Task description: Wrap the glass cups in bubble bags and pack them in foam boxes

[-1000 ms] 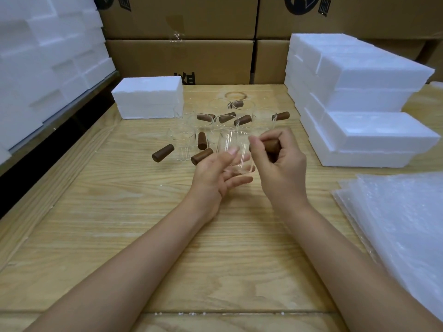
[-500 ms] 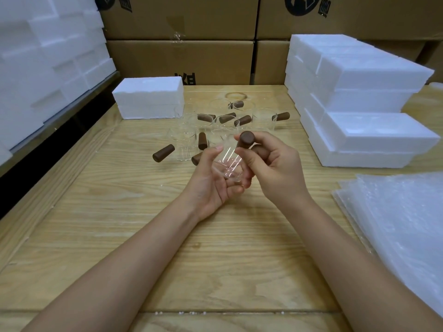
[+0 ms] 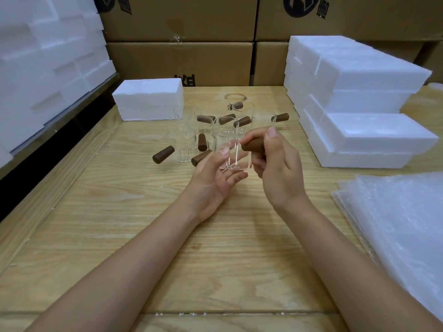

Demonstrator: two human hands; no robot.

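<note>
A clear glass cup (image 3: 231,153) with a brown wooden handle (image 3: 251,146) hangs above the middle of the wooden table (image 3: 167,248). My right hand (image 3: 275,168) is closed around the handle. My left hand (image 3: 213,180) lies palm up beneath the cup, thumb on its glass wall and fingers spread under its base. Several more glass cups with brown handles (image 3: 220,121) stand in a cluster behind. A stack of bubble bags (image 3: 402,226) lies at the right edge. White foam boxes (image 3: 359,101) are stacked at the back right, and one foam box (image 3: 148,99) sits at the back left.
Cardboard cartons (image 3: 182,39) line the back of the table. More white foam blocks (image 3: 43,58) are piled on a shelf to the left, beyond a dark gap along the table's left edge.
The cup has been turned in my hands: the handle, pointing up half a second ago, now lies level in my right fist. My left hand has opened flatter under the cup.
</note>
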